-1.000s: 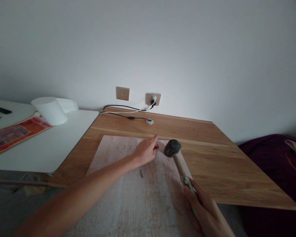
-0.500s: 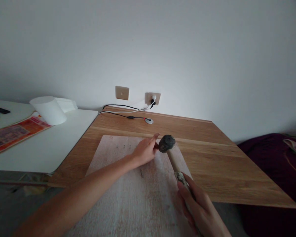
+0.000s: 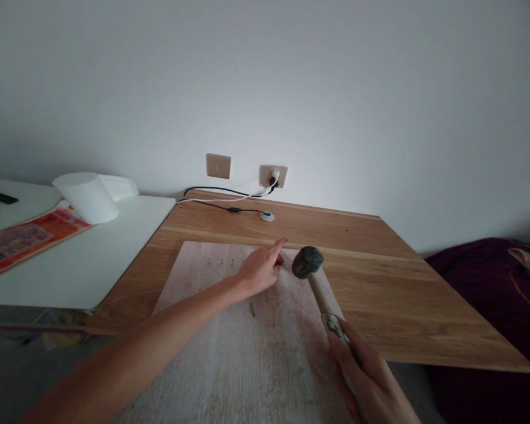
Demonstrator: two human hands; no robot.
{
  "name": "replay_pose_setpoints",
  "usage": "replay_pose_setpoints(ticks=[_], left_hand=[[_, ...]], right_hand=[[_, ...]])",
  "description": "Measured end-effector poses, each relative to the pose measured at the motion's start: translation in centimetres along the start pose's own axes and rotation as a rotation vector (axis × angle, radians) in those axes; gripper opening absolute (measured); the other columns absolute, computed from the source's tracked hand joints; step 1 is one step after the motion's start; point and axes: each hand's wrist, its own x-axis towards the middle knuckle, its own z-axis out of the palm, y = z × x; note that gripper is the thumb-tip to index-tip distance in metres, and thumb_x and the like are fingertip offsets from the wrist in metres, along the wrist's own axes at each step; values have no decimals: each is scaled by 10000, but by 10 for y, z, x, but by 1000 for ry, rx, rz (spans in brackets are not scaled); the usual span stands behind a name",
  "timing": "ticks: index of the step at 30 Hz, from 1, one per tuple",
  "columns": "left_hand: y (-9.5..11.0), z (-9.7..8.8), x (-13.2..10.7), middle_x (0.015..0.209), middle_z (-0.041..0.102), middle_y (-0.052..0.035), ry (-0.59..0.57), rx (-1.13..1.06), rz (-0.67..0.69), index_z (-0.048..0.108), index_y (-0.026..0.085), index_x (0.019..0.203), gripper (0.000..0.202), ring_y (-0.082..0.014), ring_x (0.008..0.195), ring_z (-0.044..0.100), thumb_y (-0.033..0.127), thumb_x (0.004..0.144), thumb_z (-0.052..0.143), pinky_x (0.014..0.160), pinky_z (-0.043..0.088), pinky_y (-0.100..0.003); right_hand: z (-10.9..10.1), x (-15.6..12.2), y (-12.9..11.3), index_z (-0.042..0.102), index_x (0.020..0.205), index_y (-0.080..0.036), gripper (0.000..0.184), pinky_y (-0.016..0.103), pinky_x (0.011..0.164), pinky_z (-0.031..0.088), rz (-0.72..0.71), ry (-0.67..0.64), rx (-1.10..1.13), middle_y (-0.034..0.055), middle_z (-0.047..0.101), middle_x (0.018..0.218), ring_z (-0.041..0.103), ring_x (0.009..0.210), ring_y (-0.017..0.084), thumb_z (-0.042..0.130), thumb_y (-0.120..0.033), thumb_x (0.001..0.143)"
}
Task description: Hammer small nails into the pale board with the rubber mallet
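My left hand (image 3: pixel 261 270) rests at the far part of a pale wooden board (image 3: pixel 221 353), one finger pointing outward. Its other fingers pinch a small nail (image 3: pixel 283 264), of which only the tip end near the fingertips shows. In my right hand (image 3: pixel 364 374) is a rubber mallet (image 3: pixel 308 262) with a black head and a wooden handle, gripped by the worn lower part. The mallet head hangs just right of the nail, apart from it. Several nails (image 3: pixel 221 261) stand in a row in the board left of my left hand. One loose nail (image 3: pixel 252 310) lies nearer me.
The board lies on a brown wooden table (image 3: pixel 406 282) against the wall. Cables (image 3: pixel 221 206) run along its back to a wall socket (image 3: pixel 274 176). At left, a white table (image 3: pixel 128 247) bears a white cylinder (image 3: pixel 87 197) and an orange printed sheet (image 3: pixel 30 238).
The mallet and my right hand have moved right and slightly nearer me, uncovering the nail at my left fingertips. My left hand has stayed almost in place.
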Motion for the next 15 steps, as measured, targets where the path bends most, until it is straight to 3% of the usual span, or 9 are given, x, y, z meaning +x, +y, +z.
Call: replay_pose_setpoints(ticks=[3,9,12,15], left_hand=[[-2,2,0,1013,787,-92,9,7,2,413,119,1561,732,-231,942,724,50,868,638,907,566,-384],[-2,3,2,1007,789,-91,15,-2,3,398,114,1565,762,-234,930,731,29,848,639,895,571,-388],[2,0,1,1015,797,-104,-10,-12,-9,368,102,1581,777,-239,937,738,20,852,623,887,575,-384],[3,-2,0,1016,796,-92,-8,-4,-6,371,129,1581,769,-233,940,736,27,860,620,906,576,-392]], right_hand=[[6,-5,-12,542,1403,-173,836,180,323,263,6,-5,62,-129,385,473,300,360,88,579,-806,859],[13,-1,-19,559,1394,-140,790,181,331,270,-51,-39,28,-124,391,442,314,353,88,535,-764,911],[8,4,-10,604,1382,-157,795,204,340,337,-25,-74,11,-93,466,466,400,364,110,588,-769,875],[0,4,5,633,1375,-198,813,221,356,393,24,-16,10,-48,590,573,506,408,131,662,-785,814]])
